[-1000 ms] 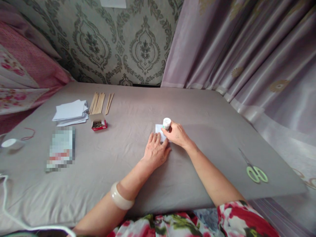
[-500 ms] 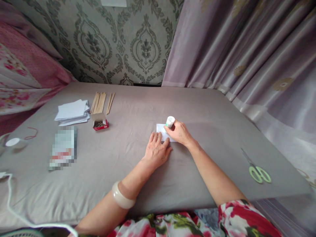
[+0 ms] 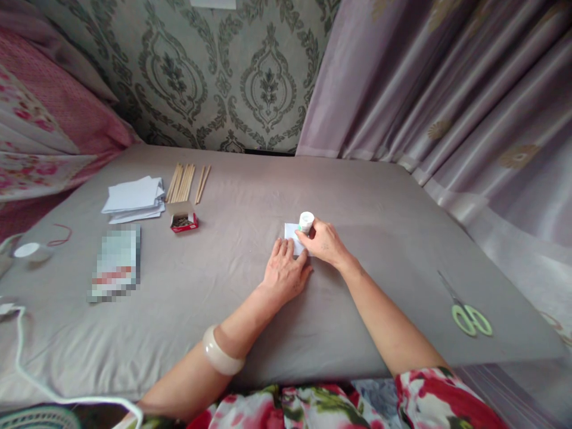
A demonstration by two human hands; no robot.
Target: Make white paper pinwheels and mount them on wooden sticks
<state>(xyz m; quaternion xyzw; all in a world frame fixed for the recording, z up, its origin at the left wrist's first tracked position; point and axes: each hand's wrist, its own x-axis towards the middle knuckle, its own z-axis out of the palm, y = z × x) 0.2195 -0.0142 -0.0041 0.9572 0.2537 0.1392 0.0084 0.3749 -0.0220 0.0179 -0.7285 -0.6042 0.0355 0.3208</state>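
Note:
A small white sheet of paper (image 3: 291, 231) lies on the grey cloth in front of me. My left hand (image 3: 286, 269) rests flat at its near edge, fingers stretched out and holding the sheet down. In my right hand (image 3: 327, 243) is a thick white glue stick (image 3: 306, 222) with a bit of green on its side. It stands nearly upright over the paper, its lower end hidden by my thumb and fingers. Part of the sheet is covered by both hands.
Scissors with green handles (image 3: 471, 320) lie at the right. At the left are a stack of white paper (image 3: 134, 196), several wooden sticks (image 3: 182, 183), a red open box (image 3: 184, 223) of small items, a blurred packet (image 3: 117, 262) and a white cable (image 3: 27, 375).
The glue stick and my right hand have shifted slightly left over the paper. My left hand stays on the sheet. The whole view has tilted a little.

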